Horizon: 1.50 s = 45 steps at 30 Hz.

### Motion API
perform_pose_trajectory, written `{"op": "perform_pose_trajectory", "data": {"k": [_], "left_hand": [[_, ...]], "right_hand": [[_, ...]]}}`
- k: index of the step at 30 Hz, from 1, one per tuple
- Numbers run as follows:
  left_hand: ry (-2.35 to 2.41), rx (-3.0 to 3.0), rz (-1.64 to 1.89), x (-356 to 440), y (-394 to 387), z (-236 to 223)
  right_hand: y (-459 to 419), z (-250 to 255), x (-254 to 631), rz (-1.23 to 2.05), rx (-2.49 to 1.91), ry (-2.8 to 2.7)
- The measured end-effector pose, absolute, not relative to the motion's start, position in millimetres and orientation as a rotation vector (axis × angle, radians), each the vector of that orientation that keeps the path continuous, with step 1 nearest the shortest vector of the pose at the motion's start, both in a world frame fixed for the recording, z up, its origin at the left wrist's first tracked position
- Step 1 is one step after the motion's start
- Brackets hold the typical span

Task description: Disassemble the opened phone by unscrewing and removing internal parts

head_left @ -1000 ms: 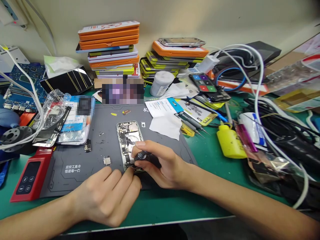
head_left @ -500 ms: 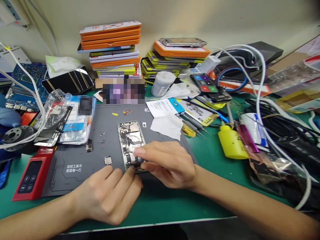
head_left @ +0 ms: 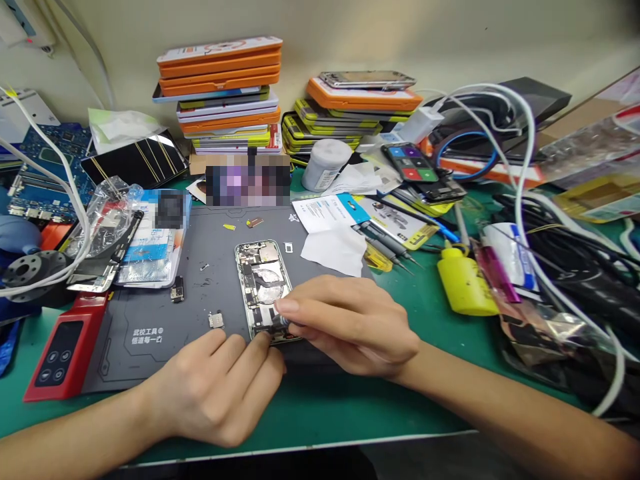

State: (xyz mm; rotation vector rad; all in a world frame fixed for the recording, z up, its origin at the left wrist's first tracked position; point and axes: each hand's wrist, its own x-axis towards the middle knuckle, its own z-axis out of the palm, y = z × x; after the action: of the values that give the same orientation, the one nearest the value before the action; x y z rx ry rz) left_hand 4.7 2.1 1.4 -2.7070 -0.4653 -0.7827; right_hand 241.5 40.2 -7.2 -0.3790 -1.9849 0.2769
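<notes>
An opened smartphone (head_left: pixel 270 275), its inner parts bare, lies on the grey work mat (head_left: pixel 165 363). My left hand (head_left: pixel 215 383) is closed with curled fingers at the phone's bottom edge, index fingertip pressed there. Above the phone's lower right end, my right hand (head_left: pixel 353 323) pinches a small dark tool, mostly covered by the fingers, so its kind is unclear. Left of the phone lie a small metal plate (head_left: pixel 215 320) and a black phone part (head_left: pixel 177 289). A SIM tray (head_left: pixel 289 247) rests on the right, and small flex pieces (head_left: pixel 255 223) are beyond the top.
A red control unit (head_left: pixel 63 353) sits at the mat's left. Behind stand stacked orange boxes (head_left: pixel 220 67) and a white tub (head_left: pixel 327 165). Pen-shaped tools (head_left: pixel 385 241), paper (head_left: pixel 335 250), a yellow bottle (head_left: pixel 465 283) and looping white cables (head_left: pixel 525 153) crowd the right side.
My right hand has shifted slightly right and down, uncovering more of the phone's middle. My left hand stays at the bottom edge.
</notes>
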Motion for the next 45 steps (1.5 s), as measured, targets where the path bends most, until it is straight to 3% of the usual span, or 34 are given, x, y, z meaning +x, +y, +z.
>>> {"op": "perform_pose_trajectory", "data": {"k": [45], "left_hand": [[-0.423, -2.727, -0.760, 5.8, 2.6, 2.1]], "right_hand": [[39.7, -3.3, 241.2, 0.342, -0.447, -1.975]]}}
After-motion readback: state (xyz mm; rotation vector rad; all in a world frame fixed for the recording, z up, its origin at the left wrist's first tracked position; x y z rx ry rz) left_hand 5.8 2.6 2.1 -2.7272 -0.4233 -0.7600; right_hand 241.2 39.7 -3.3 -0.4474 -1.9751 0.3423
